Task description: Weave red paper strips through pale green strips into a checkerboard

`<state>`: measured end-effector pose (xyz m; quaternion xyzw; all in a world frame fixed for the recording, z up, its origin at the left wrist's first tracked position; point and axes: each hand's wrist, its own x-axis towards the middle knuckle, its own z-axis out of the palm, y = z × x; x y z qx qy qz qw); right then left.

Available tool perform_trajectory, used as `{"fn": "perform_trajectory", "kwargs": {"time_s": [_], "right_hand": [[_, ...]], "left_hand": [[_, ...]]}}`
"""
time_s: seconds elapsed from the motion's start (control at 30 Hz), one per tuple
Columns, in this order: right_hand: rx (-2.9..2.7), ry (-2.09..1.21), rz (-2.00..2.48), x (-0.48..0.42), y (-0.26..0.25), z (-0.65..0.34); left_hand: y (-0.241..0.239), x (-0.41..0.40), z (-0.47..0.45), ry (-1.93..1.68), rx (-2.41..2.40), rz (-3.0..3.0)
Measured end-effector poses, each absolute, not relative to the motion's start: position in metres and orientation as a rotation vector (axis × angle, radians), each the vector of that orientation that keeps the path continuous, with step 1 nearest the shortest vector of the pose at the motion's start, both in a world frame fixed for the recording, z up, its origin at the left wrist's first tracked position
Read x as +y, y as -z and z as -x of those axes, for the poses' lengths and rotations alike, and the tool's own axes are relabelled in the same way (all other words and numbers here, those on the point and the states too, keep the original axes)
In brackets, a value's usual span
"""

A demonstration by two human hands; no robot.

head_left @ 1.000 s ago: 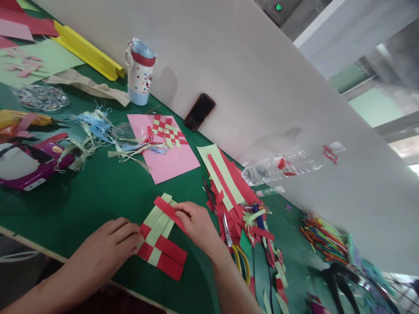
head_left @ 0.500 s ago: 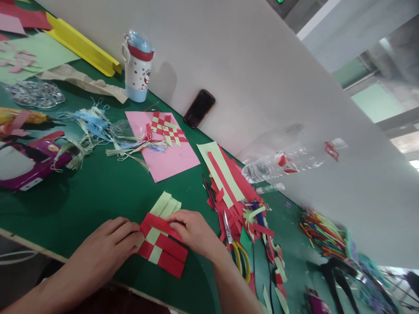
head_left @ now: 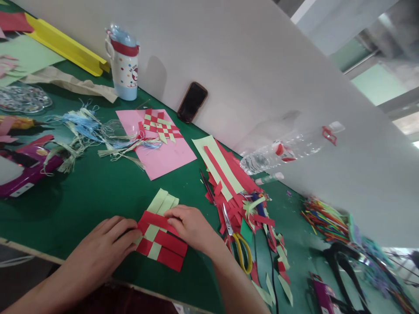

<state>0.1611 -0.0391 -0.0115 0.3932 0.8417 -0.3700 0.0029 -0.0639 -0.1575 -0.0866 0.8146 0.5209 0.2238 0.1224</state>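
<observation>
A woven piece of red and pale green paper strips (head_left: pixel 170 249) lies on the green table near its front edge. Loose ends of pale green strips (head_left: pixel 161 201) stick out at its far side. My left hand (head_left: pixel 114 237) has its fingers closed on the left edge of the weave. With thumb and fingers pinched together, my right hand (head_left: pixel 186 224) grips the topmost red strip (head_left: pixel 157 220) toward its right end. The fingertips of both hands partly cover the paper.
Scissors with yellow handles (head_left: pixel 242 253) lie right, beside red and green paper scraps (head_left: pixel 229 205). Behind are a pink sheet (head_left: pixel 166 157) with a small woven piece, a phone (head_left: pixel 192 102), a cup (head_left: pixel 125 65) and a plastic bottle (head_left: pixel 278 157). Tassels (head_left: pixel 81 126) and a purple glue gun (head_left: pixel 29 174) lie left.
The view has shifted slightly, so most things on the left sit further left. Both hands keep their places on the woven paper, which looks nearly the same.
</observation>
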Motion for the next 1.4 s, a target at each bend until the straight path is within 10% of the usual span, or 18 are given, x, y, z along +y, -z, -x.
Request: {"fn": "perform_trajectory", "kwargs": {"time_s": [1.4], "right_hand": [[2.565,1.687,-2.095,-0.035,0.036,-0.177]], "left_hand": [[0.066,-0.108,0.044,-0.527,1.752,-1.967]]}}
